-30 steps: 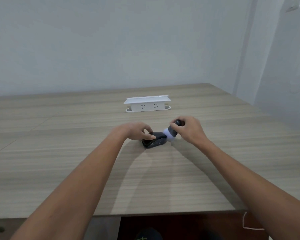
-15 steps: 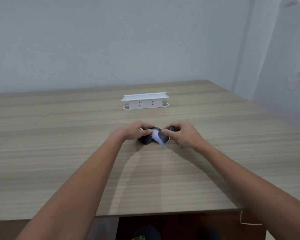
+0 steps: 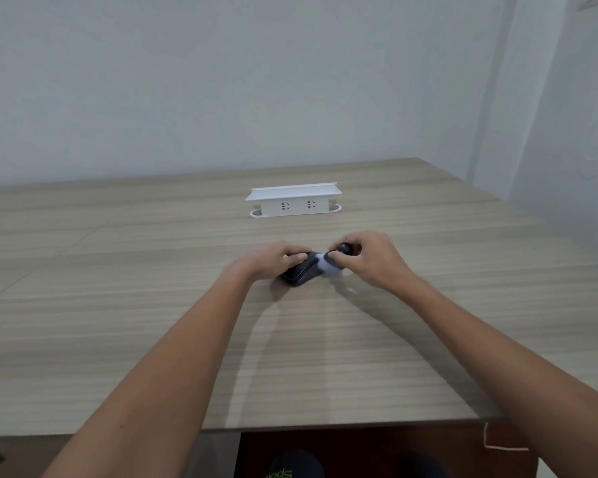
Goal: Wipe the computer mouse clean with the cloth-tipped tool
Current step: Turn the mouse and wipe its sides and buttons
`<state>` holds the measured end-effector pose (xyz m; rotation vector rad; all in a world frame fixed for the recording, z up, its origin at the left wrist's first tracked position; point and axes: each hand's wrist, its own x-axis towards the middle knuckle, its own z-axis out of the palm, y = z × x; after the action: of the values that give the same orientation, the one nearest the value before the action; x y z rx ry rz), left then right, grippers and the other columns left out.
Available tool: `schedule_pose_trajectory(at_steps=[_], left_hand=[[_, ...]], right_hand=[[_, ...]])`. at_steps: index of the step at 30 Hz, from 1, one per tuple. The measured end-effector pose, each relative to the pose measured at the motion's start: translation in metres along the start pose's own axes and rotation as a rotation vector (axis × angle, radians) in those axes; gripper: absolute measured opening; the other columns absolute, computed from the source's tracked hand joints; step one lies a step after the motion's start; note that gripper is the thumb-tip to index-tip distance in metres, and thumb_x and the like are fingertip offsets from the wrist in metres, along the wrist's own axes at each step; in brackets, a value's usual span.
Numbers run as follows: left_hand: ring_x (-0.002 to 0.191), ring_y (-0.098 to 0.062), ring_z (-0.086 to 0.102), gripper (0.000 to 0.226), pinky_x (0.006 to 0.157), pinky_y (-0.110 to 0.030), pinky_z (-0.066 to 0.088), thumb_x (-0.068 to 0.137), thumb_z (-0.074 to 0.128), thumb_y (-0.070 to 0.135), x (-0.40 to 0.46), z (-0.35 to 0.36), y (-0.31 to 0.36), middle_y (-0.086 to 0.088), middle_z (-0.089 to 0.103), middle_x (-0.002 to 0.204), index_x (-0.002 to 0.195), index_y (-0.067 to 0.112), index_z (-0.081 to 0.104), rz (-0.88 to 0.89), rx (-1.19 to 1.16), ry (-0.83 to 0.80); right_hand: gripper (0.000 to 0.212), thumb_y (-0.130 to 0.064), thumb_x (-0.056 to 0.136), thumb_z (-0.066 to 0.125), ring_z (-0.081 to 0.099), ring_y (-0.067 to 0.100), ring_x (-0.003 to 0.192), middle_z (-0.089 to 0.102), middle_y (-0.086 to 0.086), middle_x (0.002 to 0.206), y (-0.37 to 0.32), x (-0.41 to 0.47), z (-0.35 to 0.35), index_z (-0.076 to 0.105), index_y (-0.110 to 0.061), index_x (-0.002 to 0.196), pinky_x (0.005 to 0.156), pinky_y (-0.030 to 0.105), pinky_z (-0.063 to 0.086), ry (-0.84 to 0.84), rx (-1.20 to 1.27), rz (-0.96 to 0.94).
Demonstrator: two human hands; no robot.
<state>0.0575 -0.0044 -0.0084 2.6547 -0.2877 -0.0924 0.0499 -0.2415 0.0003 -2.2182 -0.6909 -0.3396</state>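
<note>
The black mouse (image 3: 299,272) lies mid-table (image 3: 152,322), the left hand (image 3: 273,258) gripping its far side. The right hand (image 3: 370,258) pinches the tool (image 3: 332,262), its pale cloth tip touching the mouse's right end. A white socket box (image 3: 294,201) stands beyond.

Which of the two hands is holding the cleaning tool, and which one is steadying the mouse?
The right hand grips the cloth-tipped tool, its pale tip at the mouse's right side. The left hand rests on the mouse.

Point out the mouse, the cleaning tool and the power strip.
mouse (image 3: 299,272): head view, dark top shell.
cleaning tool (image 3: 327,265): head view, pale cloth tip.
power strip (image 3: 296,205): head view, front socket face.
</note>
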Motion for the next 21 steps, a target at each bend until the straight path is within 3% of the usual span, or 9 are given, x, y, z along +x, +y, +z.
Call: schedule_pose_trajectory(at_steps=[3,7,12,17,21], left_hand=[[0.132,-0.017,0.053,0.04,0.115,-0.038,0.037,0.104,0.045,0.031,0.001,0.0,-0.002,0.006,0.062,0.141,0.14,0.024,0.059,0.026,-0.04,-0.005],[0.133,-0.017,0.051,0.04,0.116,-0.038,0.035,0.106,0.044,0.027,0.001,0.0,0.0,0.003,0.06,0.143,0.144,0.023,0.055,-0.013,-0.038,-0.002],[0.13,-0.013,0.055,0.044,0.115,-0.042,0.038,0.097,0.045,0.044,0.003,0.0,-0.008,0.012,0.065,0.137,0.136,0.033,0.062,0.0,-0.056,-0.008],[0.132,-0.017,0.053,0.04,0.117,-0.043,0.036,0.103,0.045,0.034,0.002,0.001,-0.006,0.006,0.062,0.14,0.141,0.028,0.059,-0.043,-0.104,0.005],[0.129,-0.015,0.056,0.041,0.114,-0.043,0.039,0.098,0.045,0.042,0.002,0.002,-0.01,0.011,0.066,0.135,0.134,0.034,0.064,-0.008,-0.112,0.017]], right_hand=[[0.009,-0.022,0.082,0.075,0.058,-0.003,0.055,0.07,-0.01,0.065,-0.01,-0.003,0.006,0.081,-0.02,0.088,0.058,0.015,0.044,-0.132,0.047,-0.039],[0.015,-0.022,0.082,0.07,0.066,0.014,0.077,0.077,-0.001,0.082,-0.003,0.006,0.007,0.081,-0.017,0.09,0.073,0.033,0.053,-0.003,-0.159,-0.054],[0.01,-0.024,0.082,0.074,0.057,0.008,0.062,0.074,0.0,0.072,-0.016,0.002,0.005,0.082,-0.022,0.089,0.06,0.022,0.042,-0.113,-0.029,-0.119],[0.016,-0.025,0.081,0.067,0.066,0.02,0.075,0.074,0.0,0.078,-0.009,0.011,0.007,0.079,-0.019,0.089,0.069,0.036,0.054,-0.044,-0.249,-0.078],[0.01,-0.021,0.083,0.074,0.057,0.001,0.063,0.072,-0.004,0.074,-0.02,0.007,0.007,0.081,-0.018,0.09,0.062,0.016,0.041,-0.101,-0.069,-0.149]])
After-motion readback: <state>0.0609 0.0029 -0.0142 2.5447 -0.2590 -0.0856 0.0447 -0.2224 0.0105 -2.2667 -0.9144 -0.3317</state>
